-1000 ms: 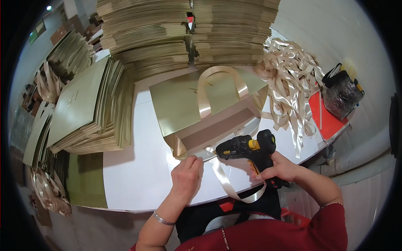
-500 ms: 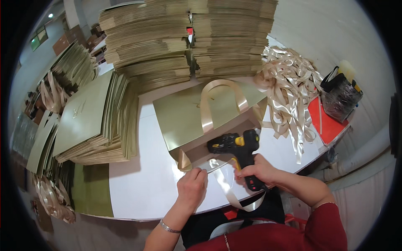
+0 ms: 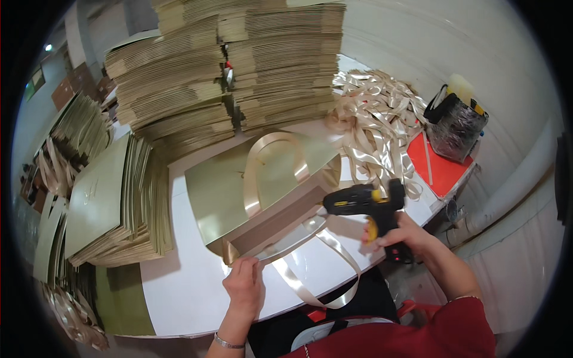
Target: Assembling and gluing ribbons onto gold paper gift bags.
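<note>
A gold paper bag (image 3: 218, 194) lies on the white table, its mouth gaping toward me. One cream ribbon handle (image 3: 250, 179) arches over its far panel. A second ribbon (image 3: 353, 280) loops from the near edge of the mouth and hangs toward the table's front. My left hand (image 3: 243, 285) pinches that near edge by the bag's left corner. My right hand (image 3: 409, 235) is wrapped round the grip of a black and yellow cordless glue gun (image 3: 351, 200). The gun's nozzle points left, near the right end of the mouth, close to the ribbon's attached end.
Tall stacks of flat gold bags (image 3: 280, 71) rise at the back. Another pile of bags (image 3: 98, 194) leans at the left. Loose cream ribbons (image 3: 379, 119) heap at the back right, beside a red sheet (image 3: 439, 170) and a plastic-wrapped container (image 3: 456, 128).
The glue gun has moved right, from over the bag's mouth to its right end. The near ribbon's loop has swung out wider. The view has shifted, so the stacks sit further left.
</note>
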Tool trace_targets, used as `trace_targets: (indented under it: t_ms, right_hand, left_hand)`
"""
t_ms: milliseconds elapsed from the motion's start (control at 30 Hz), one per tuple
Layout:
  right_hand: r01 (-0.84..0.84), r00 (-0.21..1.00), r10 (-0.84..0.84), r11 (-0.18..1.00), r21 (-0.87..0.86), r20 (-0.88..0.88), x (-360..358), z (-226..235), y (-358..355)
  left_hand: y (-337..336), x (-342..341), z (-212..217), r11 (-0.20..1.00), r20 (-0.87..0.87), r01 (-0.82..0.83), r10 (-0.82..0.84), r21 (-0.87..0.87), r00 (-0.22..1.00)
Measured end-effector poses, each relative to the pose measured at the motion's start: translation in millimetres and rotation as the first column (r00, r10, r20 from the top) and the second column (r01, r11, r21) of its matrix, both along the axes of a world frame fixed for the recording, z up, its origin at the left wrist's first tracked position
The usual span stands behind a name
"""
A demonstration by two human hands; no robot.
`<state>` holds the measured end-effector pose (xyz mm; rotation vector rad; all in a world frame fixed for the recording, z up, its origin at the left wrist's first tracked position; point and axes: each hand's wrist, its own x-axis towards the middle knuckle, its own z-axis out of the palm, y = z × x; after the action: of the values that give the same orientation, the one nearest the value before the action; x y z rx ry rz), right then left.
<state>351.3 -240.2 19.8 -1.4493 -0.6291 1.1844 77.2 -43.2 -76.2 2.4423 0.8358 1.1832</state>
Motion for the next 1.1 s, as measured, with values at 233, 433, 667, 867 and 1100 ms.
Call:
trace_targets:
  t_ms: [233, 433, 667, 867, 1100]
  right_hand:
    - [0.787, 0.481, -0.764, 0.593, 0.173, 0.43, 37.0, -38.7, -132.0]
    - [0.779, 0.562, -0.815, 0.58, -0.238, -0.144, 131.8, -55.4, -196.6]
    - [0.659, 0.751, -0.606, 0.66, -0.36, 0.264, 184.5, -74.9, -250.1]
    - [0.559, 0.239, 0.11, 0.797, -0.229, 0.965, 83.9, -35.7, -72.7]
    - [-0.562, 0.001, -0.478, 0.726, 0.396, 0.878, -32.7, -67.8, 161.0]
  left_hand:
    - [-7.7, 17.5, -0.7, 0.999, -0.006, 0.033, -0.034, -0.019, 0.999]
    - [-13.7, 4.7, 4.1, 0.978, 0.036, -0.063, 0.071, -0.2, 0.997]
    - [-0.9, 18.8, 5.5, 1.0, -0.014, -0.001, 0.001, -0.013, 1.0]
    - [40.2, 24.6, 2.5, 0.925, -0.179, -0.353, 0.374, 0.138, 0.91]
    - [59.0, 83.4, -4.4, 0.997, -0.213, -0.001, 0.019, 0.082, 0.977]
